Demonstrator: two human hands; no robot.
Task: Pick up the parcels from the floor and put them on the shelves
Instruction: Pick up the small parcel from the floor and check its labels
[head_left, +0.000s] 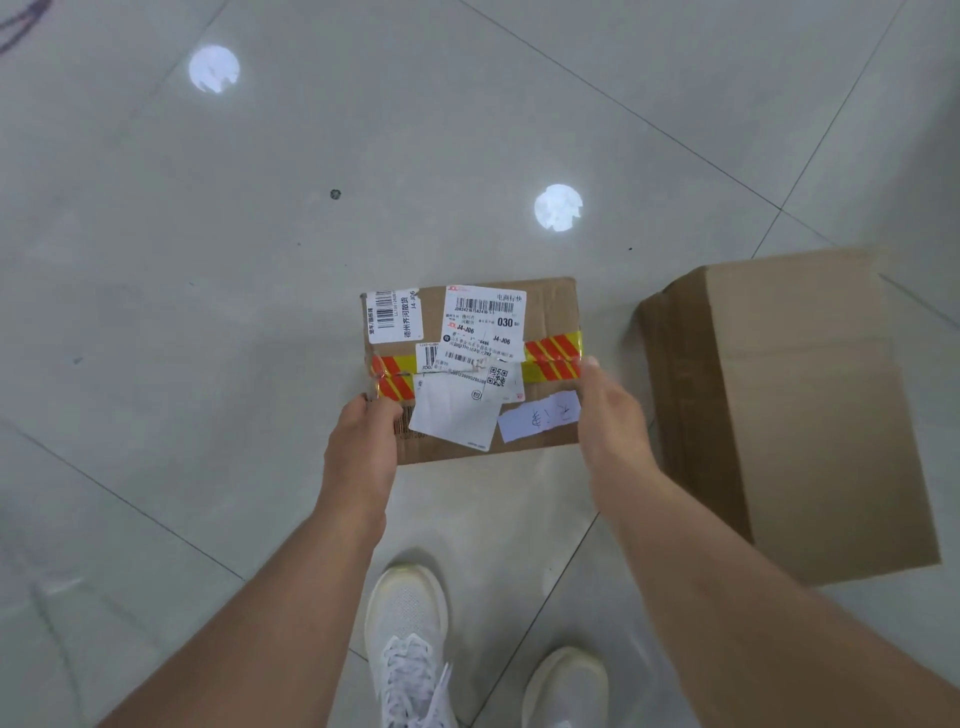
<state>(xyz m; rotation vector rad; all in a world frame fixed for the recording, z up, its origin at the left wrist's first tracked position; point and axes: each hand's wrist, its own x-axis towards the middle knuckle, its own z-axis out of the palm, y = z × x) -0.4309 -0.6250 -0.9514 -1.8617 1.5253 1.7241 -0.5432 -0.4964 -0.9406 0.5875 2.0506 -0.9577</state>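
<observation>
A small brown cardboard parcel (550, 312) with white shipping labels and a band of red-and-yellow striped tape is in the middle of the view, above the tiled floor. My left hand (361, 441) grips its near left corner, fingers curled around the edge. My right hand (610, 415) presses flat against its right side, thumb on top by the tape. Whether the parcel still touches the floor I cannot tell. A larger plain brown box (800, 405) lies on the floor just to the right of my right hand.
Glossy grey floor tiles (208, 312) stretch all around, with two round light reflections on them. My two white shoes (410, 649) stand directly below the parcel. No shelves are in view.
</observation>
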